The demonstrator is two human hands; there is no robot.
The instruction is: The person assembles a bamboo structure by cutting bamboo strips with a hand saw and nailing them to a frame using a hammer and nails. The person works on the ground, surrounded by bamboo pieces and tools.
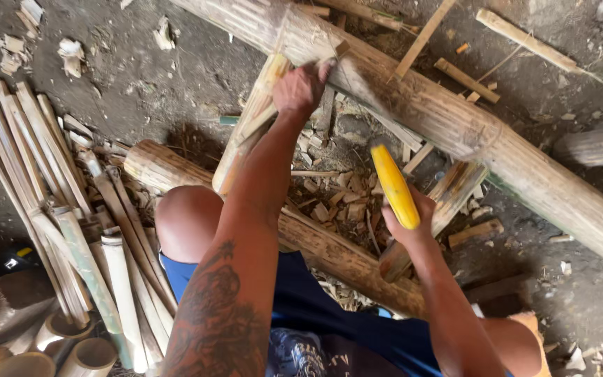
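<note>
1. The right hand (407, 222) is closed around a yellow handle (394, 186), raised just above a short split piece (433, 213) that leans on a log (329, 251).
2. Leftward lies a pile of split bamboo strips (71, 209).
3. Farther out, the left hand (303, 89) grips the top of an upright bamboo slat (249, 129), beside the big bamboo pole (448, 122).
</note>
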